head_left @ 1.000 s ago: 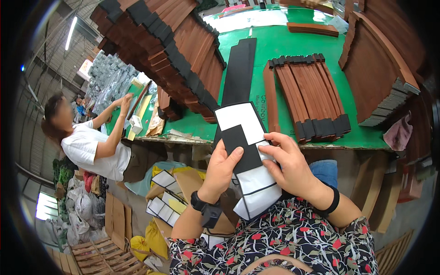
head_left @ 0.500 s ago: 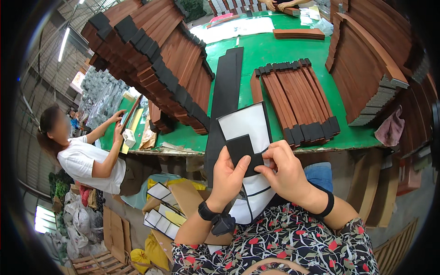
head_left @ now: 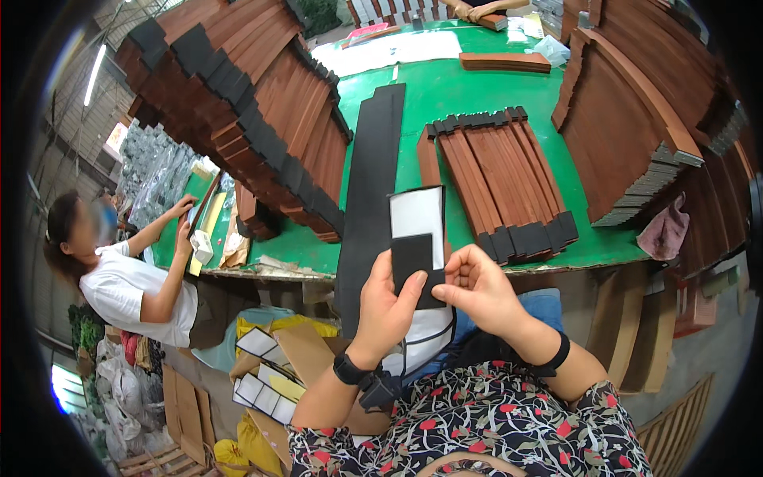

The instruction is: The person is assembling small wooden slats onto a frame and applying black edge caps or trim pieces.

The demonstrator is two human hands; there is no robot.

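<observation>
My left hand (head_left: 385, 308) holds a flat black rectangular piece (head_left: 412, 256) with its thumb pressed across the front. Behind that piece, in the same grip, runs a white strip with black edges (head_left: 417, 213); its lower part hangs toward my lap. My right hand (head_left: 482, 292) is closed in a pinch at the right edge of the black piece, thumb tip against it. What lies between the right fingertips is mostly hidden. Beyond my hands, a long black sheet (head_left: 375, 151) lies on the green table (head_left: 425, 91).
Tall stacks of brown wooden slats with black ends (head_left: 238, 103) stand left, and more slats (head_left: 628, 127) right. A smaller slat bundle (head_left: 501, 175) lies between. Cartons with white-and-black strips (head_left: 266, 393) sit below left. A co-worker (head_left: 135, 282) stands left; another person's hands (head_left: 477, 11) show at the far edge.
The white strip has swung from a tilt to nearly upright. My right fingers have shifted slightly along the black piece's edge. The whole view has turned a little.
</observation>
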